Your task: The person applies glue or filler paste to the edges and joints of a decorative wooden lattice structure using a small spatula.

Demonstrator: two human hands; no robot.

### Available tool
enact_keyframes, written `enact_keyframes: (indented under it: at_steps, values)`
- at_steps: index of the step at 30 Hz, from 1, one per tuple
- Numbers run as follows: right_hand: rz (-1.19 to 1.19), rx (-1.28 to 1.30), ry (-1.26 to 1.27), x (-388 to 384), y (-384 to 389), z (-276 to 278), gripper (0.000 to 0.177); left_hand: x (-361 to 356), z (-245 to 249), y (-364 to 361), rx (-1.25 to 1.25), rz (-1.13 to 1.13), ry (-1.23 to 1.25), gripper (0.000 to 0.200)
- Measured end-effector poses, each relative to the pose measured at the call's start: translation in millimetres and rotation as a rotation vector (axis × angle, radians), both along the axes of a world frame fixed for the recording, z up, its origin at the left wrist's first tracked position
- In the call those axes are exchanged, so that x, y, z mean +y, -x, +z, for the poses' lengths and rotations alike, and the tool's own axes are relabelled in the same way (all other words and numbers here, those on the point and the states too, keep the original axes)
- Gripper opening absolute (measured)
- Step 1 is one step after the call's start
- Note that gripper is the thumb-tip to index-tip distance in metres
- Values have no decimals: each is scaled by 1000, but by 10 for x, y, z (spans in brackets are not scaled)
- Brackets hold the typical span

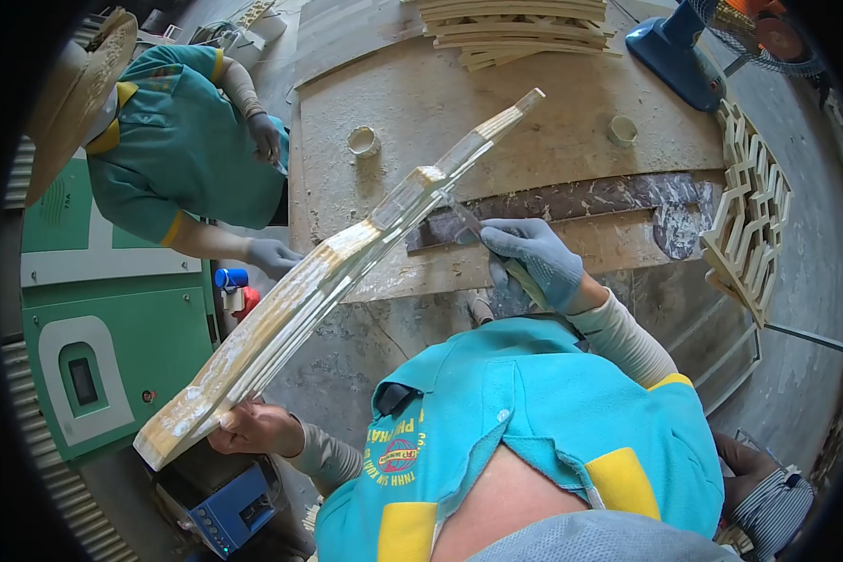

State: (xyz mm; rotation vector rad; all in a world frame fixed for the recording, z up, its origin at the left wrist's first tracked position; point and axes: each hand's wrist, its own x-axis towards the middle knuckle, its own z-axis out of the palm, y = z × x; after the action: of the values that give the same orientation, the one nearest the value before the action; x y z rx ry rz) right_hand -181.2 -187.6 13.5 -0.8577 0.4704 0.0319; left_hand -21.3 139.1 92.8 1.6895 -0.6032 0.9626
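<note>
My left hand (pixel 258 428), ungloved, is closed on the lower end of a long, curved wooden piece (pixel 323 262) streaked with white filler. The piece slants up and away across the table's near edge, and its far end hangs over the tabletop. In my right hand (pixel 539 258), in a grey glove, is a putty knife (pixel 465 217). Its blade points at the side of the wood, near the middle joint; whether it touches cannot be made out. Part of its handle shows below my fingers.
A worktable (pixel 421 112) holds two small cups, a filler-smeared brown board (pixel 571 201) and a stack of wooden slats (pixel 520 28). A blue fan (pixel 674 47) stands back right, beside zigzag wooden frames (pixel 749 197). A co-worker (pixel 178 140) stands left, near a green machine (pixel 122 328).
</note>
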Motion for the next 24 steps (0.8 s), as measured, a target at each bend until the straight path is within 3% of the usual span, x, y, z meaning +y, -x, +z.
enact_keyframes:
  at_steps: [8,11,12,13,14,15,17,19,24]
  values:
    - [41,2,-36,-78,41,-212,34,49,-25,-110,-55,-39,-22,43]
    - [36,142,186,-185,209,-287,33,-26,36,-57,-24,-28,-64,46]
    - [-6,209,389,-257,287,-474,32,-198,147,21,-4,-5,-57,47]
    - [-19,374,731,-421,361,-507,27,-323,212,52,16,16,-48,49]
    - [-113,308,1342,-665,490,-775,32,-339,220,46,37,7,-43,53]
    - [-240,383,1599,-902,585,-806,39,-399,255,51,37,12,-47,52]
    - [-273,700,1705,-1492,740,-768,27,-527,333,83,38,29,-56,52]
    - [-186,1117,1616,-1895,686,-415,22,-585,336,59,42,38,-26,53]
    - [42,1281,1654,-2715,567,-619,32,-643,390,131,94,67,-65,56]
